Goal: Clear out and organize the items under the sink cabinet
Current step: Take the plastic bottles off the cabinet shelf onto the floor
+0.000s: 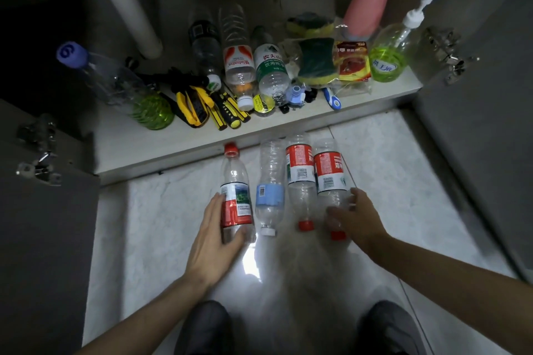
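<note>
Several empty plastic bottles lie side by side on the tiled floor in front of the open sink cabinet. My left hand (213, 236) curls round the lower end of the leftmost red-label bottle (235, 196), whose red cap points at the cabinet. A blue-label bottle (269, 187) and a red-label bottle (301, 179) lie in the middle. My right hand (356, 217), blurred, rests against the neck end of the rightmost red-label bottle (330, 176). On the cabinet floor (121, 141) lie more bottles, sponges (314, 60) and yellow-black tools (202, 104).
A grey drain pipe (127, 0) stands at the cabinet's back left. A pink spray bottle (366, 3) and a green pump bottle (389, 57) stand at the right. Both cabinet doors (43, 239) hang open with hinges showing. My shoes (207, 328) are at the bottom.
</note>
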Motion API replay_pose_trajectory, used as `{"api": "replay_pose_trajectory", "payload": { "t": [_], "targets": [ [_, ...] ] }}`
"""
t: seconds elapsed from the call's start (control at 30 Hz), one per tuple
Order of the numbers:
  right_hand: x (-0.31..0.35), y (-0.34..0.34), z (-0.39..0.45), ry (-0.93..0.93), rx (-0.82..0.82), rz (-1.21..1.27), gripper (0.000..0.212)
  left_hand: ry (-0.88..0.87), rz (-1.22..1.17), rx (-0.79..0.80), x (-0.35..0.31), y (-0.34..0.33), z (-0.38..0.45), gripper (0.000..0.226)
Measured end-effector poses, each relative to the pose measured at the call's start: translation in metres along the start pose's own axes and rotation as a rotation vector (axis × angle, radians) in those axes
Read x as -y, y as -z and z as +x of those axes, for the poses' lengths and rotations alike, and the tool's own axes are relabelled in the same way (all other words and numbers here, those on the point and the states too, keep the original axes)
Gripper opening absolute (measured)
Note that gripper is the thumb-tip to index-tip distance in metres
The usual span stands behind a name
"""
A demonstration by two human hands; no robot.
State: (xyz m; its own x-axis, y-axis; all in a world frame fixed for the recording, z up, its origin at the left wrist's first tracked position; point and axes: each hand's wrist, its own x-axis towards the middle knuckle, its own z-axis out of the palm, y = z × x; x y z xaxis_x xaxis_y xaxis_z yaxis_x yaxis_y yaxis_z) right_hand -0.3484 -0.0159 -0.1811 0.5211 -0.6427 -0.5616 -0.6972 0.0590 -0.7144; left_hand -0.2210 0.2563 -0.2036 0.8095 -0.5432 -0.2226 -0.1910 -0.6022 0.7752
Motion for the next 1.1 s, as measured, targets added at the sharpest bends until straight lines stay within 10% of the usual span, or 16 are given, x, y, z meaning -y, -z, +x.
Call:
{"api": "replay_pose_trajectory", "payload": {
  "t": [0.1, 0.23, 0.47, 0.73, 1.1],
  "targets": [
    [0.018, 0.003, 0.001, 0.064, -0.138, -0.034, 0.060, 0.011, -0.124, -0.158, -0.008, 0.010, 0.001, 0.060],
    [0.063, 0.011, 0.002, 0.443, -0.081, -0.083, 0.033, -0.001, -0.264, -0.501, -0.013, 0.031, 0.013, 0.030],
    [0.188, -0.010, 0.024, 0.879, -0.006, -0.247, 0.028, 0.029, -0.437, -0.993, -0.042, 0.102, 0.061, 0.043],
    [0.270, -0.050, 0.069, 0.688, -0.188, -0.597, 0.058, 0.191, -0.369, -0.771, -0.055, 0.149, 0.126, 0.108],
    [0.250, -0.062, 0.081, 0.588, -0.191, -0.636, 0.073, 0.115, -0.465, -0.816, -0.052, 0.154, 0.164, 0.071]
  ]
}}
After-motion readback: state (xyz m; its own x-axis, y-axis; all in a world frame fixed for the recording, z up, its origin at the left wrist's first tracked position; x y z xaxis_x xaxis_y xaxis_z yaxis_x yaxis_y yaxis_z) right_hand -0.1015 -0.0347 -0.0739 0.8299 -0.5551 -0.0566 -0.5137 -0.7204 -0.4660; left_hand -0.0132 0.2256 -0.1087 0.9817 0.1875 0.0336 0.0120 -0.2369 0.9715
